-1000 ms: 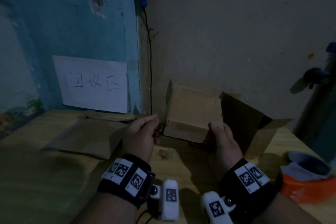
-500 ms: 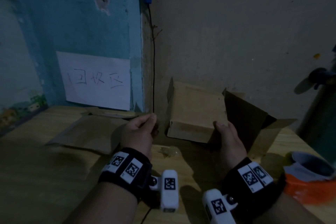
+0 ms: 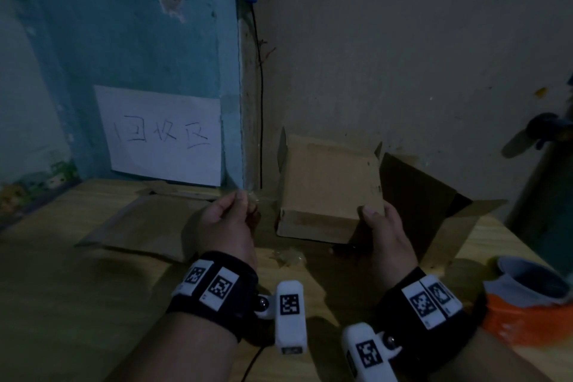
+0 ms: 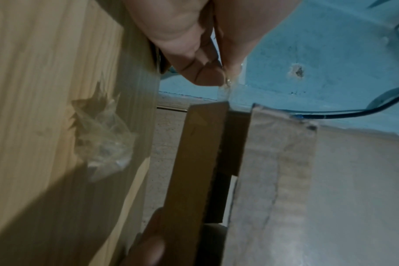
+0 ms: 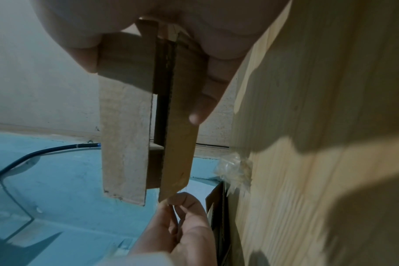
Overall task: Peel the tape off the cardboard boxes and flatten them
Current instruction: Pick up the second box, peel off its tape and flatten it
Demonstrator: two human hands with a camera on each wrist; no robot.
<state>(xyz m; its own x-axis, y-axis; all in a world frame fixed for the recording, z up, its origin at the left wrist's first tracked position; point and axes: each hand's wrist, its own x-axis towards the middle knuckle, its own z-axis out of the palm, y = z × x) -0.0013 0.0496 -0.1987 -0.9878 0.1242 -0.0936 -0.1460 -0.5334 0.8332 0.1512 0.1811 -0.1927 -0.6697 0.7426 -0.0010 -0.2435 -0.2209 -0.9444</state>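
A small brown cardboard box [image 3: 330, 192] is held above the wooden table [image 3: 62, 304], its flaps loose. My right hand [image 3: 376, 220] grips its near right corner, thumb on top [image 5: 84, 54] and fingers [image 5: 207, 100] beneath. My left hand [image 3: 235, 208] is just left of the box and pinches a strip of clear tape [image 4: 224, 90] between thumb and forefinger; the strip runs to the box's left edge [image 4: 207, 115]. In the right wrist view the left hand [image 5: 178, 207] sits at the box's far end.
A flattened cardboard piece [image 3: 145, 226] lies on the table to the left. A crumpled wad of clear tape [image 3: 288, 256] lies between my hands. A larger open box [image 3: 434, 205] stands behind right. An orange-and-white container [image 3: 527, 304] sits at right. A paper sign [image 3: 161, 136] hangs on the blue wall.
My left hand has drawn away leftward from the box's left edge with the tape pinched. The box has tilted flatter in my right hand.
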